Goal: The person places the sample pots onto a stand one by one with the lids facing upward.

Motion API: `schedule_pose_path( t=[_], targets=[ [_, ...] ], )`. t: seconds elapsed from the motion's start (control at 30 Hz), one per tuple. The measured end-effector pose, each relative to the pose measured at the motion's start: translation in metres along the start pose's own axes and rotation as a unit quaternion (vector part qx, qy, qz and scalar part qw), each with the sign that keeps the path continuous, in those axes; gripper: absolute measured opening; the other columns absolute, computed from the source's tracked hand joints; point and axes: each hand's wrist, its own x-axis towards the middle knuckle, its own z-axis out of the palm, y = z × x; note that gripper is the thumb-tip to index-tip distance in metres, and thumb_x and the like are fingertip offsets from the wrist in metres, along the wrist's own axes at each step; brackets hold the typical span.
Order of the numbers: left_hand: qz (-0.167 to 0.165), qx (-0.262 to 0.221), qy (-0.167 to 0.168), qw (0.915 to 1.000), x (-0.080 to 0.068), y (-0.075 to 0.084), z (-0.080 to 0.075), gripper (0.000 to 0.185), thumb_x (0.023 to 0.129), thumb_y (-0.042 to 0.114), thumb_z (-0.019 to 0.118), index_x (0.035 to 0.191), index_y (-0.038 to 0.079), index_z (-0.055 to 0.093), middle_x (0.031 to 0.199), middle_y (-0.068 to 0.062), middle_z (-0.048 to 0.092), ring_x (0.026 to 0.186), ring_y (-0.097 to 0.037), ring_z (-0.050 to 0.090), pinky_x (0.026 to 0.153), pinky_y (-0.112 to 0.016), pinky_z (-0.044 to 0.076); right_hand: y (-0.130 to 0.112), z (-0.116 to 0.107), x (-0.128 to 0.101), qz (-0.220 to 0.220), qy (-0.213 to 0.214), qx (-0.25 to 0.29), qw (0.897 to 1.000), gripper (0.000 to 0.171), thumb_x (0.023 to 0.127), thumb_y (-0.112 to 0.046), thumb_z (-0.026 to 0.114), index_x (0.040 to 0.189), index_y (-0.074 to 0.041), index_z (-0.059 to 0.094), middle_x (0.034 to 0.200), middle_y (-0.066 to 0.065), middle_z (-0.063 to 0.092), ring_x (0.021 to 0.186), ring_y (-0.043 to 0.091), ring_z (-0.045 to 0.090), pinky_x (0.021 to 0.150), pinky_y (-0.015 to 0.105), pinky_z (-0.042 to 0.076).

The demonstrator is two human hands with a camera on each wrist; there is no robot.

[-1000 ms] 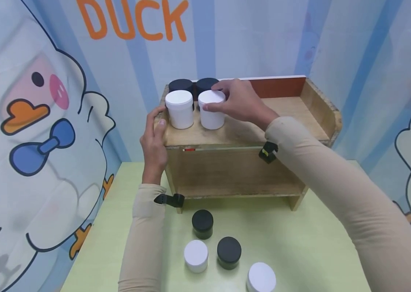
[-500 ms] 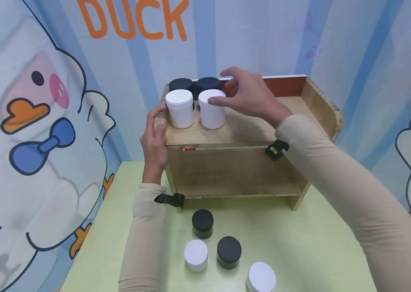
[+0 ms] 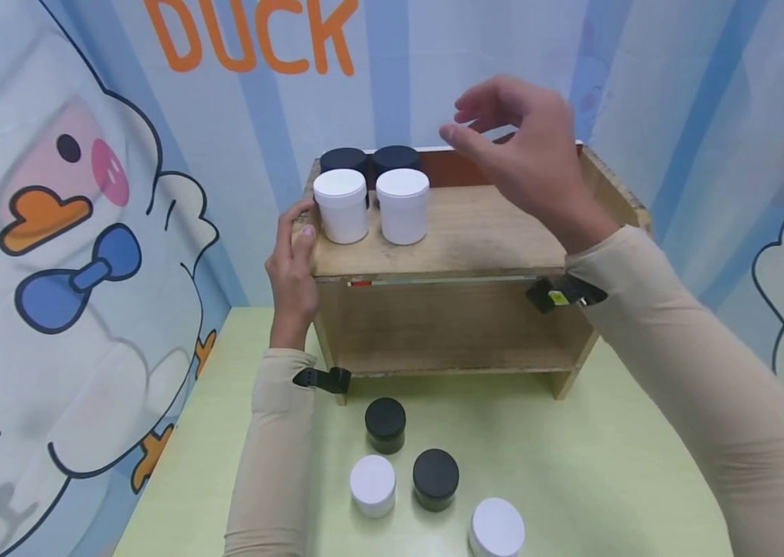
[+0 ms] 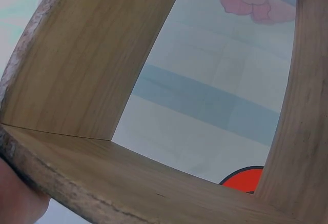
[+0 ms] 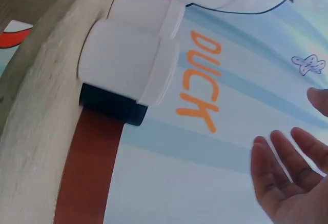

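Observation:
On the left part of the wooden shelf's top board [image 3: 475, 232] stand two white jars, a left one [image 3: 341, 207] and a right one [image 3: 403, 207]. Behind them are two black-lidded jars, a left one [image 3: 344, 160] and a right one [image 3: 396, 158], partly hidden. My right hand [image 3: 534, 147] hovers above the board, right of the jars, fingers loosely bent with nothing between them; the right wrist view shows it apart from the white jars [image 5: 120, 62]. With my left hand [image 3: 291, 271] I grip the shelf's left side edge; only a bit of that hand [image 4: 20, 196] shows in the left wrist view.
On the green table [image 3: 545, 456] before the shelf stand two black jars, one nearer the shelf [image 3: 386, 424] and one lower [image 3: 436, 478], plus two white jars, left [image 3: 373, 484] and right [image 3: 497, 527]. A duck-print curtain [image 3: 475, 70] hangs behind.
My right hand has let go of the right white jar and moved up and to the right. The jars stay where they were. My left hand has kept its place on the shelf.

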Motion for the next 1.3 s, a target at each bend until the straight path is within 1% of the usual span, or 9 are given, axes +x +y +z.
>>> schedule_pose_path(
  t=[0.07, 0.13, 0.2, 0.33, 0.57, 0.87, 0.93, 1.03, 1.3],
  targets=[
    [0.0, 0.0, -0.001, 1.0, 0.0, 0.0, 0.0, 0.046, 0.099, 0.043, 0.037, 0.141, 0.031, 0.05, 0.158, 0.001, 0.044, 0.149, -0.021, 0.038, 0.122, -0.055, 0.027, -0.002, -0.001, -0.005, -0.038, 0.015, 0.048, 0.998, 0.025, 0.089, -0.021, 0.074, 0.109, -0.005, 0.071, 0.099, -0.004, 0.073, 0.091, 0.008, 0.067, 0.079, 0.019, 0.052],
    [0.002, 0.0, 0.0, 1.0, 0.0, 0.0, 0.0, 0.046, 0.099, 0.043, 0.037, 0.141, 0.031, 0.05, 0.158, 0.001, 0.045, 0.147, -0.021, 0.04, 0.121, -0.055, 0.027, -0.004, -0.002, -0.009, -0.075, 0.01, 0.103, 0.992, 0.02, 0.089, -0.012, 0.073, 0.105, -0.001, 0.071, 0.095, -0.008, 0.072, 0.09, 0.008, 0.068, 0.078, 0.018, 0.054],
    [0.002, -0.001, 0.0, 1.0, 0.0, 0.0, 0.0, 0.047, 0.099, 0.043, 0.037, 0.142, 0.031, 0.05, 0.158, 0.001, 0.045, 0.147, -0.021, 0.04, 0.121, -0.055, 0.027, -0.005, -0.003, -0.014, -0.103, -0.015, 0.159, 0.982, 0.017, 0.087, -0.004, 0.073, 0.103, 0.002, 0.071, 0.094, -0.007, 0.072, 0.089, 0.012, 0.069, 0.08, 0.02, 0.057],
    [0.003, -0.001, 0.001, 1.0, 0.0, -0.001, 0.0, 0.047, 0.098, 0.043, 0.037, 0.141, 0.03, 0.051, 0.158, 0.001, 0.045, 0.148, -0.021, 0.039, 0.121, -0.054, 0.027, -0.003, -0.005, -0.027, -0.137, -0.096, 0.22, 0.961, 0.019, 0.085, 0.005, 0.07, 0.104, 0.006, 0.069, 0.097, 0.004, 0.074, 0.089, 0.02, 0.07, 0.083, 0.026, 0.059],
    [0.004, -0.004, 0.004, 1.0, -0.001, -0.003, 0.0, 0.046, 0.099, 0.042, 0.038, 0.141, 0.031, 0.051, 0.157, 0.003, 0.046, 0.148, -0.019, 0.039, 0.121, -0.053, 0.027, 0.009, 0.004, -0.054, -0.155, -0.199, 0.164, 0.954, 0.029, 0.081, 0.005, 0.075, 0.109, 0.001, 0.07, 0.097, 0.003, 0.074, 0.086, 0.015, 0.071, 0.076, 0.025, 0.058],
    [0.01, -0.01, 0.007, 0.9999, 0.001, -0.002, 0.001, 0.046, 0.099, 0.042, 0.038, 0.141, 0.031, 0.052, 0.156, 0.002, 0.047, 0.147, -0.018, 0.04, 0.121, -0.052, 0.028, 0.034, 0.028, -0.086, -0.149, -0.313, 0.214, 0.913, 0.036, 0.079, 0.005, 0.078, 0.113, -0.001, 0.069, 0.099, 0.009, 0.073, 0.085, 0.014, 0.07, 0.072, 0.032, 0.06],
    [0.009, -0.01, 0.007, 0.9999, 0.001, -0.002, 0.001, 0.045, 0.098, 0.041, 0.038, 0.14, 0.031, 0.052, 0.156, 0.003, 0.047, 0.147, -0.017, 0.04, 0.121, -0.052, 0.028, 0.04, 0.035, -0.095, -0.149, -0.329, 0.219, 0.907, 0.037, 0.079, 0.004, 0.079, 0.115, -0.001, 0.069, 0.1, 0.01, 0.073, 0.084, 0.013, 0.07, 0.071, 0.032, 0.06],
    [0.008, -0.009, 0.008, 0.9999, 0.001, -0.002, 0.001, 0.045, 0.098, 0.041, 0.039, 0.14, 0.031, 0.052, 0.156, 0.002, 0.048, 0.146, -0.017, 0.041, 0.121, -0.051, 0.029, 0.051, 0.047, -0.107, -0.15, -0.343, 0.218, 0.901, 0.037, 0.079, 0.002, 0.08, 0.115, -0.001, 0.069, 0.1, 0.01, 0.074, 0.083, 0.011, 0.07, 0.071, 0.032, 0.061],
    [0.005, -0.004, 0.01, 0.9999, 0.001, -0.001, 0.001, 0.046, 0.098, 0.042, 0.038, 0.141, 0.031, 0.052, 0.156, 0.002, 0.047, 0.146, -0.018, 0.041, 0.121, -0.051, 0.028, 0.072, 0.082, -0.137, -0.131, -0.376, 0.205, 0.894, 0.035, 0.08, -0.006, 0.082, 0.112, -0.003, 0.069, 0.099, 0.008, 0.074, 0.086, 0.015, 0.071, 0.074, 0.029, 0.06]
  ],
)
